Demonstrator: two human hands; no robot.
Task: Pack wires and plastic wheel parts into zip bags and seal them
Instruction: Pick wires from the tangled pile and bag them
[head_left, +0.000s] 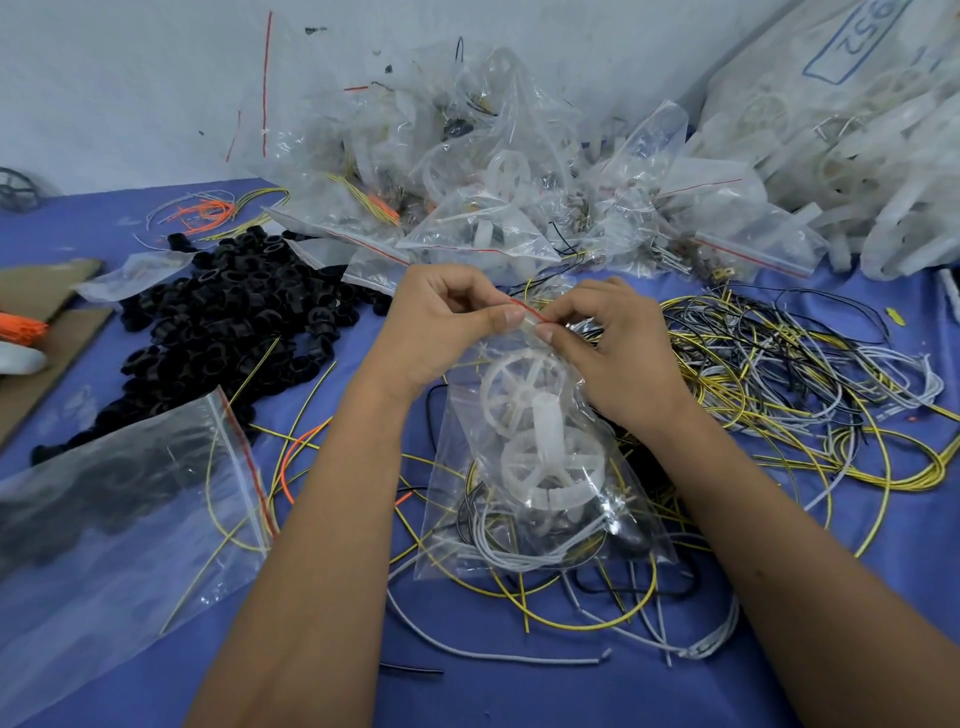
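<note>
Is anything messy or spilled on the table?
Yes. Loose wires lie tangled across the blue table, some under the zip bag both hands pinch at its top: left hand, right hand. A heap of black rings spreads out on the left, not in any bag.

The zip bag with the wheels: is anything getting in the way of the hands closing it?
Nothing visible. The left hand and right hand already pinch the zip bag at its red-lined top.
</note>
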